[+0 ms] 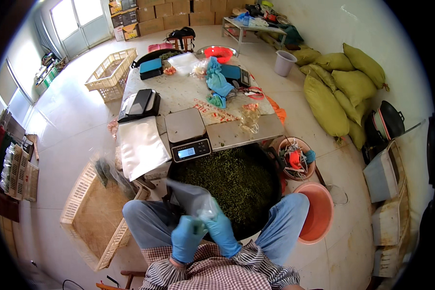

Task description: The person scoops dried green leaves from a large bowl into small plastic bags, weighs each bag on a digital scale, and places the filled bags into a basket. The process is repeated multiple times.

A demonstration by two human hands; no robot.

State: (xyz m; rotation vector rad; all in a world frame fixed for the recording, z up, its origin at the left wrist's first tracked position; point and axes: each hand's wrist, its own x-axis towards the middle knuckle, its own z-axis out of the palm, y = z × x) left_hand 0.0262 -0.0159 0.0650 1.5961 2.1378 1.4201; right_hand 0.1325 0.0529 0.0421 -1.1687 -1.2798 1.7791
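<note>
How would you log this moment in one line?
right hand: gripping plastic bag | left hand: beside it, grip blurred | black tub: holds green pieces | lit scale: on table

Glossy plastic gleams on the bag; gloves look rubbery-smooth; sacks show matt, rough weave!

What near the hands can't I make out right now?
All in the head view:
Bag: motion blur; contents unclear.
Left hand: blur obscures its fingertips' hold.
Black basin: far rim hidden beneath the table.
Wooden frame: cut off by the lower edge.
</note>
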